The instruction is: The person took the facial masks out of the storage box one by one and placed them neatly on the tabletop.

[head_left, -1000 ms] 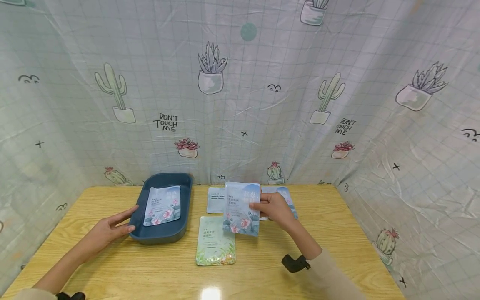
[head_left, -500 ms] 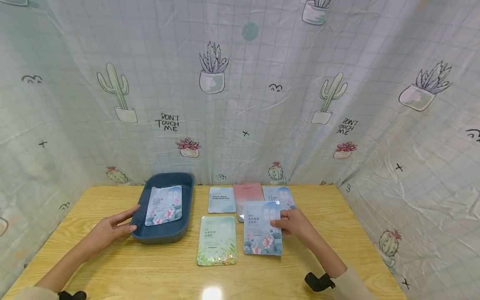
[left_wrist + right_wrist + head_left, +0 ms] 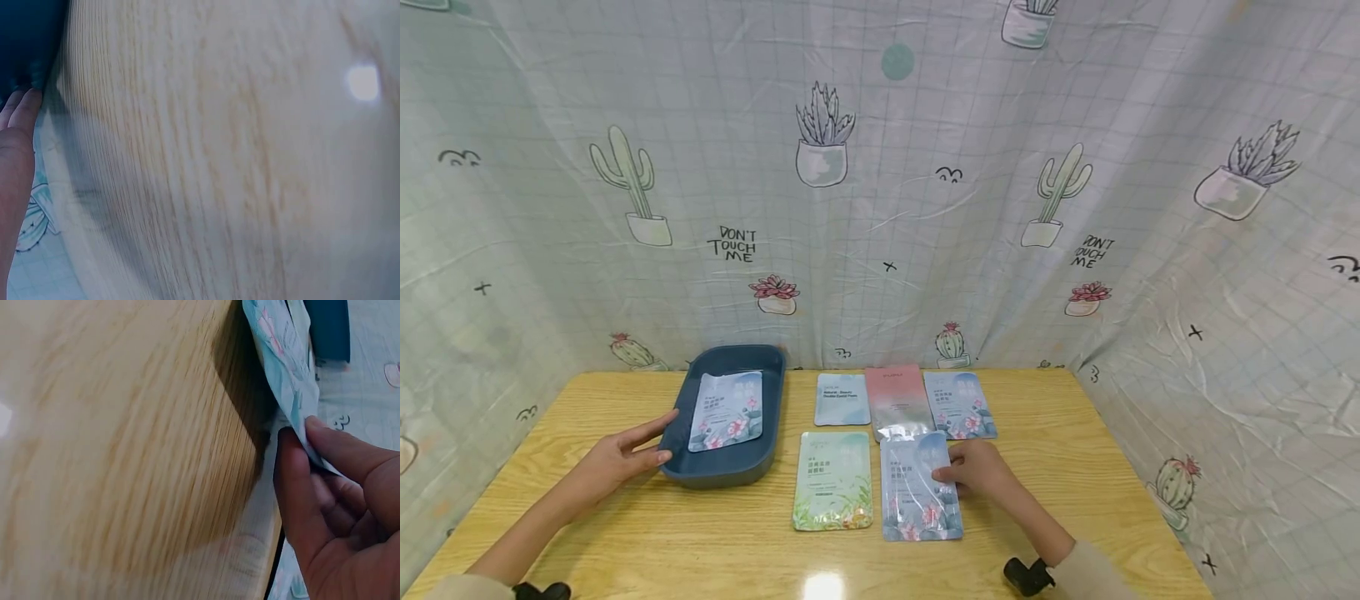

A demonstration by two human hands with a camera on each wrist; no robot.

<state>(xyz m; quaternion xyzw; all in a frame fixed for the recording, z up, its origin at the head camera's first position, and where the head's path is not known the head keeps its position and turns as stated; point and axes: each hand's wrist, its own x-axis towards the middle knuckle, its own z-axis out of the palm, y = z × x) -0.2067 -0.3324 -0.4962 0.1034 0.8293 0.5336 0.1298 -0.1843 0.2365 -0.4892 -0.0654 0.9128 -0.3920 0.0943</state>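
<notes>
My right hand (image 3: pixel 981 467) pinches the right edge of a pale blue flat sachet (image 3: pixel 917 500) printed with pink lotus flowers, between thumb and fingers. In the right wrist view this sachet (image 3: pixel 284 362) stands tilted, its near edge raised off the table. My left hand (image 3: pixel 617 462) rests its straight fingers and thumb against the left side of a dark blue tray (image 3: pixel 722 477). A similar lotus sachet (image 3: pixel 726 412) lies inside the tray. Immediately left of the pinched sachet is a green sachet (image 3: pixel 832 481) with a grass print.
Behind lie a small light blue sachet (image 3: pixel 842 400), a pink and silver sachet (image 3: pixel 897 400) and another lotus sachet (image 3: pixel 958 404). The wooden table (image 3: pixel 700 542) ends at a cactus-print curtain (image 3: pixel 880 208) at the back and sides.
My right hand has brought the lotus sachet down and toward me, from over the back row to beside the green sachet. The pink sachet is now uncovered. My left hand stays at the tray.
</notes>
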